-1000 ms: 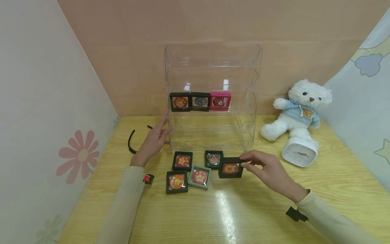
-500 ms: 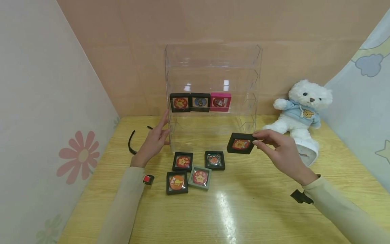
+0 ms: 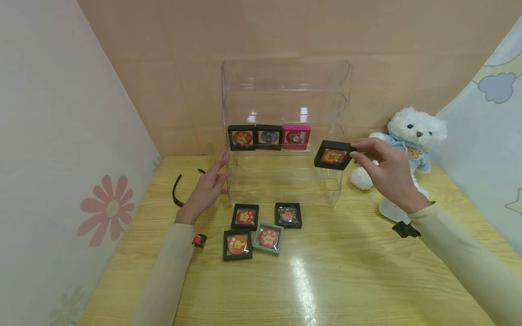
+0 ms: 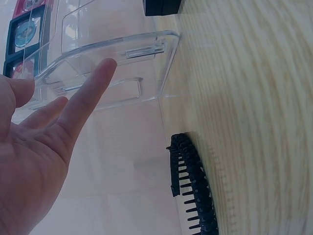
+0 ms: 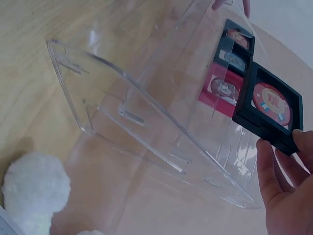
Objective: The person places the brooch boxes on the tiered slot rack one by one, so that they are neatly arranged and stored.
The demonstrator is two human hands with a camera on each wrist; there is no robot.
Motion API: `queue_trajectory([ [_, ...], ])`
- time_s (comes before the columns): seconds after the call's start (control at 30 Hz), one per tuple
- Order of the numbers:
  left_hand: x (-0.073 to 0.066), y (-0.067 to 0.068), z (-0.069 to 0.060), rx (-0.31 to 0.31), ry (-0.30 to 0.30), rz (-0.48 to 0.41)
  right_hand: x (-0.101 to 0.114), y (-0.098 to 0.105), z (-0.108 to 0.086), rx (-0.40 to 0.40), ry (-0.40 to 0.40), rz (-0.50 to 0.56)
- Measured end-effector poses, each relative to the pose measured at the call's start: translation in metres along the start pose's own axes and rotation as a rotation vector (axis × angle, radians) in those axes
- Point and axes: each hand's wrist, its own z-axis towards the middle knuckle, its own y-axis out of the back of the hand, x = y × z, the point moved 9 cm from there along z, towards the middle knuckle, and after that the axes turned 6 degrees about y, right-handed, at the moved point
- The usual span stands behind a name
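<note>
My right hand [image 3: 385,170] pinches the right edge of a black-framed display case with a round red badge [image 3: 334,155], held in the air before the right side of a clear acrylic rack [image 3: 285,174]. The right wrist view shows thumb and fingers on that case [image 5: 271,105]. My left hand [image 3: 205,188] touches the rack's left side with extended fingers, as the left wrist view also shows [image 4: 49,132]. On a middle tier stand two black cases, one with a red badge [image 3: 242,137] and one blue [image 3: 268,137], then a pink case [image 3: 296,136].
On the table before the rack lie three black cases, with an orange badge [image 3: 238,244], a red star [image 3: 245,216] and a dark badge [image 3: 288,215], plus a green case [image 3: 268,238]. A toothed black hair band [image 4: 198,196] lies left. A white teddy bear [image 3: 418,131] sits right.
My right hand has lifted the black case up from near the table, rightward and toward the rack's middle tier. The left hand stays at the rack's side.
</note>
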Motion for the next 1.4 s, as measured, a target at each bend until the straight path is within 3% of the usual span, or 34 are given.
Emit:
queue_trajectory([
  [0.4,0.002,-0.001,0.000,-0.010,0.000,0.010,-0.016,0.008,0.036,-0.080,-0.021,-0.024],
  [0.57,0.001,-0.001,0.000,-0.010,0.004,0.002,-0.021,0.009,0.048,-0.077,-0.036,-0.044],
  [1.03,-0.001,-0.003,-0.001,-0.008,0.001,0.005,-0.033,0.001,0.066,-0.102,-0.020,-0.046],
  [1.4,-0.001,-0.002,0.000,-0.002,0.011,-0.020,-0.042,-0.008,0.069,-0.105,-0.015,-0.061],
])
